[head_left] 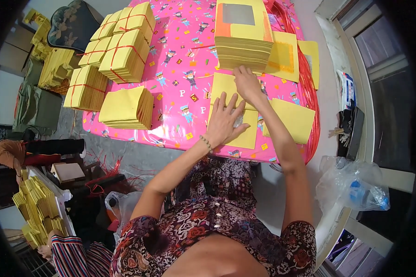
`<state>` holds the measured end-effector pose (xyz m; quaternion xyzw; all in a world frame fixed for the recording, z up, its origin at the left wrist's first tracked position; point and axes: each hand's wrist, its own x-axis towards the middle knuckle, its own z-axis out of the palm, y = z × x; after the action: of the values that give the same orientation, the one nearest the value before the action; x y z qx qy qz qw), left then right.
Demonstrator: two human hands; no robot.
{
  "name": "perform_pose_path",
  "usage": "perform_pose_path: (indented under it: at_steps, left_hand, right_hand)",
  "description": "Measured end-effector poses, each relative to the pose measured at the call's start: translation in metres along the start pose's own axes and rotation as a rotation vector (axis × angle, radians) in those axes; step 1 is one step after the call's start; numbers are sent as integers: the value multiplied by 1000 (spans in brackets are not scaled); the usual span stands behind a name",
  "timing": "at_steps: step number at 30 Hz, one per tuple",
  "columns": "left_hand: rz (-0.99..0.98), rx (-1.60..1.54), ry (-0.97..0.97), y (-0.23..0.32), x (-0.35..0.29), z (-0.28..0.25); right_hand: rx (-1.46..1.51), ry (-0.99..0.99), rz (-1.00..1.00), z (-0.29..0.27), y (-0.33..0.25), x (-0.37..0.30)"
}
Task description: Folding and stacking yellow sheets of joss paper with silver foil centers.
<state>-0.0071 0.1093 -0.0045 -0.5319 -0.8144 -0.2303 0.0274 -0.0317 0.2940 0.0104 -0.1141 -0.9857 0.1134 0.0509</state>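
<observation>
Our left hand's fingers are spread wide, palm down, with nothing gripped; this left hand (224, 121) presses on the yellow paper (244, 137) at the near edge of the table. Our right hand (247, 84) has its fingers bent and held close together at the near foot of the tall stack (242, 56); we cannot tell whether they pinch anything there.

The yellow paper lies directly under the left fingers, its long axis running away from our body, and the left hand is the nearer one to its middle. The right hand sits over its far right corner, between it and the tall stack, which stands just beyond. A crease or edge crosses the paper, so we cannot say whether it is one piece or two.

Our left forearm slants in from the lower left, elbow bent, a beaded bracelet (206, 144) at the wrist; our right arm reaches farther, leaning inward, with the wrist turned down.

To the right lie a loose yellow packet (292, 121) and a bundle of red strings (315, 111). Across the pink tablecloth (173, 121), to the left, are an untied stack (125, 107) and tied bundles (125, 54).
</observation>
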Motion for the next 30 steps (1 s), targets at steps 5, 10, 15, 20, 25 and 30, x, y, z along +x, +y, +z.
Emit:
perform_pose_path:
  at_steps: [5,10,15,20,25,30]
  left_hand:
    - [-2,11,-24,-2,-2,3]
    - [-2,38,-28,-1,-3,3]
    - [4,16,55,-3,-5,7]
    - [-22,2,4,-1,-4,4]
    - [-10,3,1,-2,-4,5]
    - [7,12,-33,-6,-6,6]
  right_hand:
    - [-78,98,17,7,-8,-11]
    - [-81,45,23,1,-9,-15]
    - [-13,-4,55,-4,-13,-13]
    - [-45,47,39,3,-11,-15]
    - [-49,24,39,1,-9,-16]
    - [-35,292,-44,0,-28,-57]
